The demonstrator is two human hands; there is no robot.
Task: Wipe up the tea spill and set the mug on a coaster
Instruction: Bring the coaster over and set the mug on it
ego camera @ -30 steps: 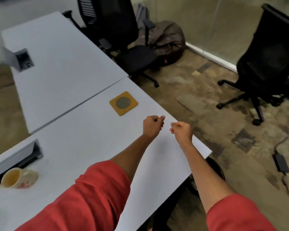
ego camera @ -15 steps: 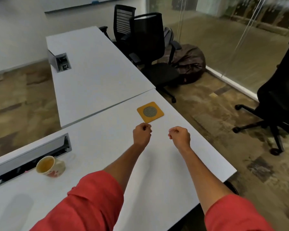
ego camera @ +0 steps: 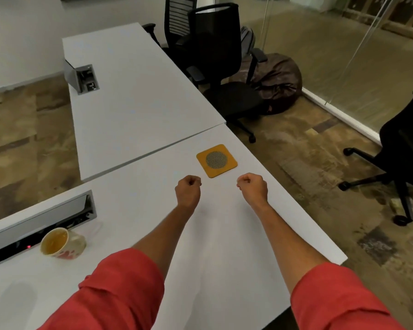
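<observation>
A cream mug [ego camera: 62, 244] with red marks lies tipped on its side at the left of the white desk [ego camera: 224, 246], its mouth toward me and tea showing inside. A faint wet patch [ego camera: 94, 228] spreads just right of it. A yellow square coaster [ego camera: 216, 160] with a grey mesh disc lies flat near the desk's far right edge. My left hand [ego camera: 188, 192] and my right hand [ego camera: 252, 188] are both closed fists held over the desk, just short of the coaster, holding nothing. No cloth is in view.
An open cable tray [ego camera: 41, 222] with a raised lid sits behind the mug. A second white desk [ego camera: 134, 91] with a power box [ego camera: 84, 77] adjoins beyond. Black office chairs [ego camera: 215, 65] stand right of the desks, another chair [ego camera: 405, 148] at far right, a brown beanbag [ego camera: 277, 82] by the glass wall.
The view has swung up and left, bringing the mug further into frame. My fists have drawn apart and now sit just short of the coaster.
</observation>
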